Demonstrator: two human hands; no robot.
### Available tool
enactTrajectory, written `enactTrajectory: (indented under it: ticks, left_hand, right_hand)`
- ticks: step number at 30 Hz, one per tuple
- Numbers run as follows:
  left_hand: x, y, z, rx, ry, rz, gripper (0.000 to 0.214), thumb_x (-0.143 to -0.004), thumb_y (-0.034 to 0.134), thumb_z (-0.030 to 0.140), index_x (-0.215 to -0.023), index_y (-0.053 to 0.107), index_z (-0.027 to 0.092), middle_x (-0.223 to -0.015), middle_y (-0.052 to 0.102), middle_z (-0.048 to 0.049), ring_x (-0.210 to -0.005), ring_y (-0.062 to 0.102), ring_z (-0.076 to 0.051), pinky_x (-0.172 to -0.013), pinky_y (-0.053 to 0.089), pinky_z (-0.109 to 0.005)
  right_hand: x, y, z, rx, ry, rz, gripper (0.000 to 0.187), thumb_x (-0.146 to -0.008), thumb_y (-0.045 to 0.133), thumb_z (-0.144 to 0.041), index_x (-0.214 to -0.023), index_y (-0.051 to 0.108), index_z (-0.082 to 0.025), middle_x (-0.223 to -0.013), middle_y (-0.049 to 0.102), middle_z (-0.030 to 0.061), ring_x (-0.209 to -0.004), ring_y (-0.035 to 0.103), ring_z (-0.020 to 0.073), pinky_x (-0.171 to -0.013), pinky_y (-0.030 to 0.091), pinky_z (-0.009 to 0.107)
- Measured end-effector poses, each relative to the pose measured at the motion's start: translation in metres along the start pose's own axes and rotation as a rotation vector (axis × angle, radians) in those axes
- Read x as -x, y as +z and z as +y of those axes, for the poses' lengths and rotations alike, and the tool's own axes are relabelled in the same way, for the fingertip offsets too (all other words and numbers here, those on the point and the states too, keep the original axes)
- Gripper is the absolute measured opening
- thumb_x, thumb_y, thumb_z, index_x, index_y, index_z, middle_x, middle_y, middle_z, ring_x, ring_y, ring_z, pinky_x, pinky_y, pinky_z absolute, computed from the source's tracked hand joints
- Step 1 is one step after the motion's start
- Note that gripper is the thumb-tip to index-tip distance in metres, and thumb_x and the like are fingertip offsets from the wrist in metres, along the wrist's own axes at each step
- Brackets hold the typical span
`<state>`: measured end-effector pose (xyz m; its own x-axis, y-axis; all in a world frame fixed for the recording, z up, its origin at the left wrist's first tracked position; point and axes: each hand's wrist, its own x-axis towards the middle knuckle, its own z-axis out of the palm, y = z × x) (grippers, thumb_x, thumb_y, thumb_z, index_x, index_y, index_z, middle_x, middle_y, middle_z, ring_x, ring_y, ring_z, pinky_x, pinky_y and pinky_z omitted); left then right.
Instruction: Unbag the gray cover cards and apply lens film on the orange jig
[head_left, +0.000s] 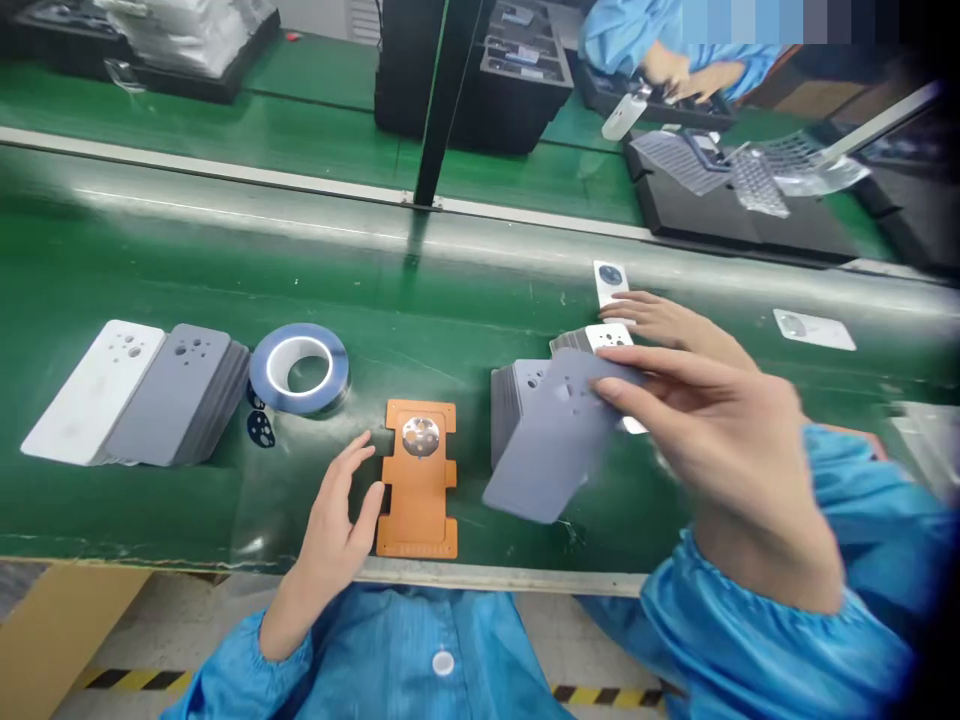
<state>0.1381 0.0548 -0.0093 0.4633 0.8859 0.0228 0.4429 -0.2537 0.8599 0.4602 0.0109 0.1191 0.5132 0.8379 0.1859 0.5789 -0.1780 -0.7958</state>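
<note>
My right hand (720, 430) pinches the top corner of a grey phone back panel (536, 455) with camera holes, tilted above the bench. Behind it, partly covered, stands a stack of similar grey panels (506, 410). My left hand (337, 520) is open, fingers apart, at the left side of an orange jig (420, 500). A shiny round camera piece (421, 437) sits in the jig's upper part. On the left, a white panel (97, 395) lies against another grey stack (176, 395), and a roll of blue tape (336, 365) lies close by.
Dark camera-shaped pieces (261, 429) lie below the tape. A co-worker's hand (675, 320) reaches in beyond my right hand, near a white panel (609, 278). Another white panel (814, 329) lies at right. A dark post (431, 150) rises from the metal rail (300, 180).
</note>
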Motion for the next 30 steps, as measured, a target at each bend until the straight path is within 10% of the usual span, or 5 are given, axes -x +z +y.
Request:
enactTrajectory:
  ticks: [8,21,30]
  left_hand:
    - [0.042,0.007,-0.003,-0.314,0.44,0.057,0.067,-0.086,0.067,0.025,-0.148,0.04,0.018,-0.16,0.032,-0.0187,-0.147,0.029,-0.039,-0.114,0.035,-0.06]
    - [0.059,0.02,-0.02,-0.624,0.565,-0.203,0.042,-0.092,0.053,0.007,-0.132,0.059,0.017,-0.144,0.057,-0.0139,-0.143,0.042,-0.03,-0.122,0.011,-0.057]
    - [0.056,0.019,-0.014,-0.61,0.56,-0.189,0.037,-0.093,0.052,0.008,-0.128,0.062,0.017,-0.143,0.059,-0.0111,-0.138,0.049,-0.029,-0.124,0.005,-0.054]
  right_hand:
    - [0.036,0.11,-0.004,-0.293,0.008,-0.399,0.021,-0.09,0.066,-0.031,-0.106,0.075,-0.021,-0.102,0.074,0.0058,-0.081,0.07,0.0178,-0.067,0.06,0.028]
    - [0.055,0.13,0.022,-0.066,-0.191,-0.405,0.024,-0.096,0.052,-0.022,-0.113,0.069,-0.023,-0.106,0.071,0.0072,-0.095,0.068,0.0209,-0.083,0.058,0.034]
    - [0.092,0.151,0.024,0.528,-0.411,-0.348,0.04,-0.099,0.045,-0.019,-0.136,0.057,-0.011,-0.143,0.052,0.0217,-0.134,0.047,0.0354,-0.108,0.043,0.051]
